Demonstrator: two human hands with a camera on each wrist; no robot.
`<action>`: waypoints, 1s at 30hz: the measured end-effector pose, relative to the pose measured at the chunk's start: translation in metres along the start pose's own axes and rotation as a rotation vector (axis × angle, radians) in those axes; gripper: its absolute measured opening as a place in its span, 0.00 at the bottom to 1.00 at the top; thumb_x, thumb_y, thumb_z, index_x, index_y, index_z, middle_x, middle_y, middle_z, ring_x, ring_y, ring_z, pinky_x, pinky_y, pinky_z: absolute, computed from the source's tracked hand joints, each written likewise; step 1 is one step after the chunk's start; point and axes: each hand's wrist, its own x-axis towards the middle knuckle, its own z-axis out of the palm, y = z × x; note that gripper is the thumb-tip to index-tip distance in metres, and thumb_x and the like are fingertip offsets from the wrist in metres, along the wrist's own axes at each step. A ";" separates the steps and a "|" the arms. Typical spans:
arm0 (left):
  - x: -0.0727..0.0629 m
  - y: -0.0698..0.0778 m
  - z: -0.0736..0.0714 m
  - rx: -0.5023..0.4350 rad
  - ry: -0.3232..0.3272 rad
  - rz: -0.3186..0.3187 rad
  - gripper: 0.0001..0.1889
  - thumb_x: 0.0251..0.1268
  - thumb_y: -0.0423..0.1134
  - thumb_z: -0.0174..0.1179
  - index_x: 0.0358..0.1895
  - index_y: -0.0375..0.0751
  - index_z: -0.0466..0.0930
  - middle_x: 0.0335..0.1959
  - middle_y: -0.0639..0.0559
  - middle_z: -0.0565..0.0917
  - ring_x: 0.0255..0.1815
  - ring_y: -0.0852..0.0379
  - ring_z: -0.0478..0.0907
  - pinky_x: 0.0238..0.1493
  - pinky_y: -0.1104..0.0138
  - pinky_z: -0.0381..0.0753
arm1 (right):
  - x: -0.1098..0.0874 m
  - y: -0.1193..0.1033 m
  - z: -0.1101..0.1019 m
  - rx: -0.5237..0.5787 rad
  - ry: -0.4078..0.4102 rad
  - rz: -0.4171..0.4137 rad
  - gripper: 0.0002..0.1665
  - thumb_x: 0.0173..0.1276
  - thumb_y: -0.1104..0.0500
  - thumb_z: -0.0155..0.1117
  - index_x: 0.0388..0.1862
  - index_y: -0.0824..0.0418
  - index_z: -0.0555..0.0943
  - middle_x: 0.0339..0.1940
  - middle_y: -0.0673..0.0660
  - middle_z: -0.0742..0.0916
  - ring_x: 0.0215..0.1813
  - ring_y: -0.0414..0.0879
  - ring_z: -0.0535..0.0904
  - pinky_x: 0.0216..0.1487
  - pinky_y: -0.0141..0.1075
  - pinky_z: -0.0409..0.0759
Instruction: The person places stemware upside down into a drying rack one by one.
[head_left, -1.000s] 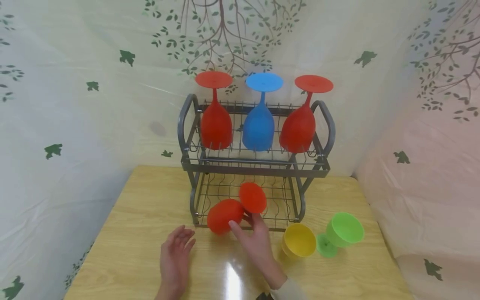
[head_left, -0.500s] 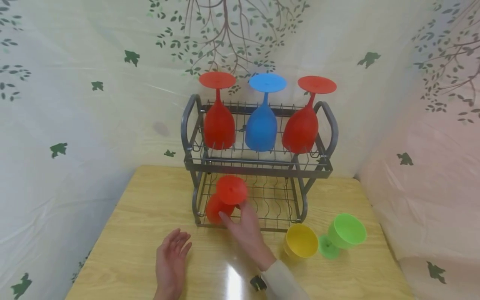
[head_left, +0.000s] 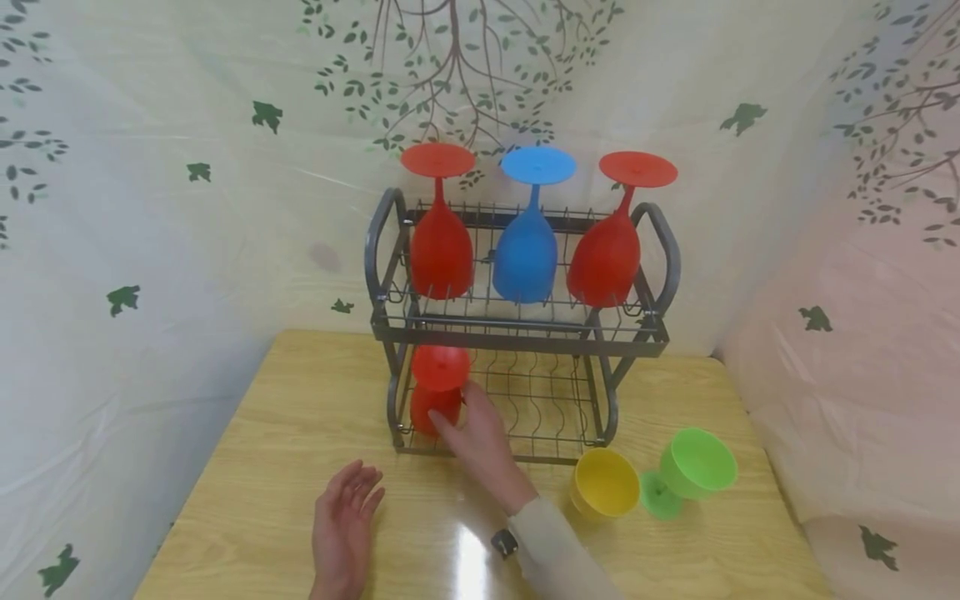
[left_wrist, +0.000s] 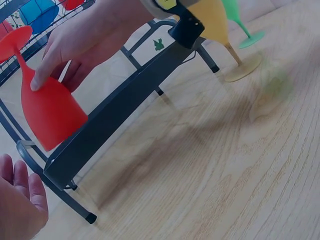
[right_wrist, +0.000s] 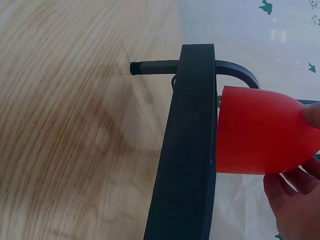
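Observation:
My right hand (head_left: 480, 442) grips a red plastic goblet (head_left: 435, 410) by its bowl, thumb on one side and fingers on the other. The goblet is upside down, its round foot on top, at the left end of the lower tier of a dark metal dish rack (head_left: 517, 337). In the right wrist view the goblet's rim (right_wrist: 220, 131) is right at the rack's front bar. My left hand (head_left: 345, 525) is held over the table in front of the rack, fingers loosely bent, holding nothing.
On the upper tier stand a red goblet (head_left: 442, 254), a blue goblet (head_left: 527, 257) and another red goblet (head_left: 606, 260), all upside down. Right of the rack, a yellow goblet (head_left: 606, 483) and a green goblet (head_left: 697, 464) stand upright on the wooden table (head_left: 247, 467).
The right hand has carried the red goblet left and back into the lower tier, turning it from tilted to nearly upright with its foot up. The left hand has hardly moved.

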 end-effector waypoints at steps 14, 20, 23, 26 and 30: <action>-0.003 0.001 -0.001 0.034 0.018 -0.031 0.23 0.88 0.46 0.31 0.62 0.47 0.77 0.54 0.57 0.83 0.61 0.58 0.78 0.65 0.64 0.78 | 0.015 0.007 0.017 -0.052 -0.085 0.049 0.37 0.69 0.57 0.72 0.74 0.53 0.70 0.68 0.51 0.81 0.65 0.47 0.80 0.64 0.44 0.81; -0.004 -0.001 -0.002 0.052 0.009 -0.026 0.23 0.88 0.44 0.30 0.61 0.48 0.77 0.55 0.58 0.83 0.62 0.57 0.78 0.66 0.64 0.77 | 0.017 0.010 0.021 -0.085 -0.077 0.041 0.36 0.70 0.55 0.72 0.74 0.53 0.70 0.67 0.52 0.81 0.64 0.47 0.80 0.63 0.45 0.82; -0.004 -0.001 -0.002 0.063 0.015 -0.034 0.22 0.87 0.43 0.30 0.61 0.48 0.77 0.55 0.58 0.83 0.61 0.58 0.78 0.65 0.64 0.77 | 0.018 0.012 0.022 -0.089 -0.082 0.053 0.35 0.71 0.54 0.71 0.74 0.53 0.70 0.67 0.51 0.81 0.64 0.47 0.80 0.62 0.44 0.82; -0.004 0.000 -0.001 0.077 0.029 -0.042 0.21 0.87 0.43 0.31 0.61 0.49 0.77 0.55 0.59 0.83 0.61 0.59 0.78 0.65 0.64 0.77 | 0.020 0.012 0.022 -0.090 -0.090 0.066 0.35 0.71 0.53 0.71 0.74 0.54 0.70 0.66 0.52 0.81 0.64 0.47 0.80 0.63 0.44 0.82; -0.004 0.000 -0.001 0.087 0.044 -0.039 0.20 0.87 0.42 0.33 0.60 0.49 0.77 0.55 0.57 0.83 0.60 0.59 0.78 0.65 0.64 0.77 | 0.019 0.012 0.021 -0.091 -0.096 0.069 0.37 0.71 0.53 0.71 0.76 0.54 0.69 0.68 0.52 0.80 0.65 0.47 0.79 0.64 0.44 0.81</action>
